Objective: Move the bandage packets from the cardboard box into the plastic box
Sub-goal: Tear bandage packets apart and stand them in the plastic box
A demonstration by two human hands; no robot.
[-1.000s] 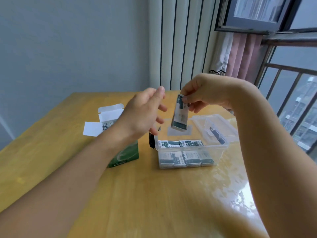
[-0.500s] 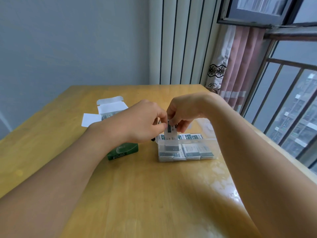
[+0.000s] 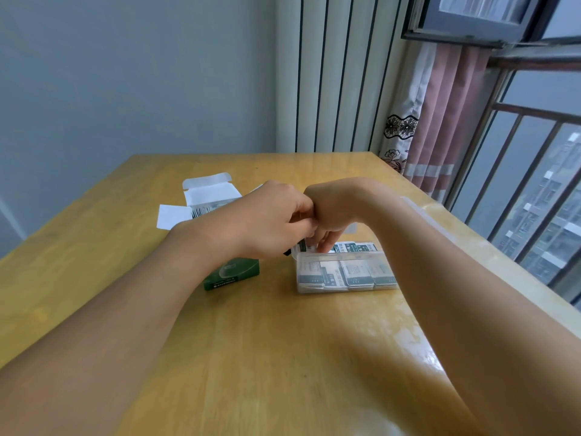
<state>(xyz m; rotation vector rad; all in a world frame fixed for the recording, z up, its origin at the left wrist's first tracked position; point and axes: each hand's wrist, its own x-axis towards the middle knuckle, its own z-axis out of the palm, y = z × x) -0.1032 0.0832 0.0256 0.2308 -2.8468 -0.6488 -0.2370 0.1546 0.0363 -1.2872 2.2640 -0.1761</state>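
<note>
Both hands meet over the left end of the plastic box (image 3: 345, 272), which sits on the bench (image 3: 283, 357) a little right of centre, its long axis running left to right across the view. The left hand (image 3: 267, 221) comes in from the left with fingers curled down at the box's left rim; whether it grips anything I cannot tell, since its fingertips are hidden behind its own knuckles. The right hand (image 3: 333, 212) arches over from the right, wrist high, fingers pointing down into the box and touching the tops of the packets (image 3: 355, 269) there; whether it pinches one cannot be told.

The packets stand on edge inside the box, packed side by side in a row along the box's long axis, their printed faces toward the camera through the clear front wall. Their top edges show just above the rim to the right of the fingers.

The cardboard box (image 3: 220, 275), green, stands left of the plastic box and apart from it, partly hidden by the left forearm. Its white flaps (image 3: 207, 191) are open at the far end, with more packets visible inside the mouth.

Bare bench lies in front of both boxes toward the camera and behind them toward the wall. The bench's right edge runs close to the window railing (image 3: 518, 158), near the plastic box's right end.
</note>
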